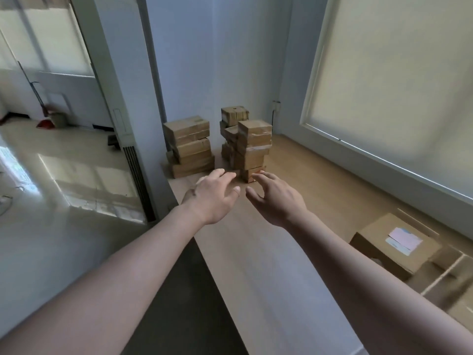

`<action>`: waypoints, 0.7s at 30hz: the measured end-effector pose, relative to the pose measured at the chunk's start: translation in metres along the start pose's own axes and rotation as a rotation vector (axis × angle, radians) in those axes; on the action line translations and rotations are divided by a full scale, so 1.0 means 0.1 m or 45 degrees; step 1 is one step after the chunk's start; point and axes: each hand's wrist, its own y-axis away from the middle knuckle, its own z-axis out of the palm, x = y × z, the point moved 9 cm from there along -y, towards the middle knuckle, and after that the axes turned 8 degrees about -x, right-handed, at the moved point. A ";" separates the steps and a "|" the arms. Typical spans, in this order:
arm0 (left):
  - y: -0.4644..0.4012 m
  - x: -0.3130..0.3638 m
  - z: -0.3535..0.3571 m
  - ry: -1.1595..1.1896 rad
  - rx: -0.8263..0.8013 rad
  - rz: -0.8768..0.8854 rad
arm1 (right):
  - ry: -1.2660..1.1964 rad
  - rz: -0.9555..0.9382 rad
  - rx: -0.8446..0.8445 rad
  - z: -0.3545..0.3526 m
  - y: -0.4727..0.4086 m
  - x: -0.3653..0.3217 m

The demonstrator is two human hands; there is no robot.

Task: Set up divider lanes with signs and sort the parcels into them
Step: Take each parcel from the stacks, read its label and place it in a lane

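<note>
Both bare forearms reach forward from the near edge of the view over a long light wooden tabletop (pixel 256 252). Left hand (pixel 213 194): palm down, fingers spread and loosely bent, holding nothing. Right hand (pixel 275 198): palm down, fingers likewise spread and slightly curled, thumb out toward the left hand, holding nothing. Each grip is wide open; the two hands sit just beside each other, thumbs nearly meeting.

Near right on the tabletop: a brown cardboard box with a pink-and-white label (pixel 395 243) on its top face, and next to it flattened cardboard pieces (pixel 445 280), blurred.

Just beyond the fingertips, at the far end of the tabletop, stand the brown taped cardboard parcels in three stacks. A tall narrow stack (pixel 252 147) is closest to the hands; its lowest parcel shows a small orange mark, and the right fingertips are just in front of it, contact not discernible. A second stack (pixel 233 124) stands close behind it. A wider, lower stack (pixel 190 146) stands to the left, apart from the other two, against the white wall (pixel 194 60).

Right side: a large window covered by a pale roller blind (pixel 399 85). Far left, across the glossy floor (pixel 64 162): a red dustpan and broom (pixel 44 116) by the wall.
</note>
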 end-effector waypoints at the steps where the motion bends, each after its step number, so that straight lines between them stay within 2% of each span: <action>1: -0.11 -0.21 -0.07 -0.004 -0.001 0.007 | -0.006 0.007 0.015 0.05 -0.18 -0.13; 12: -1.43 -2.05 -0.89 -0.055 -0.040 0.088 | 0.027 0.098 0.044 0.37 -2.20 -1.36; 18: -2.61 -2.96 -1.06 -0.027 -0.050 0.096 | -0.012 0.071 0.098 0.69 -3.69 -1.57; 21: -3.19 -3.40 -1.10 -0.028 -0.059 0.080 | -0.046 0.074 0.043 1.01 -4.46 -1.58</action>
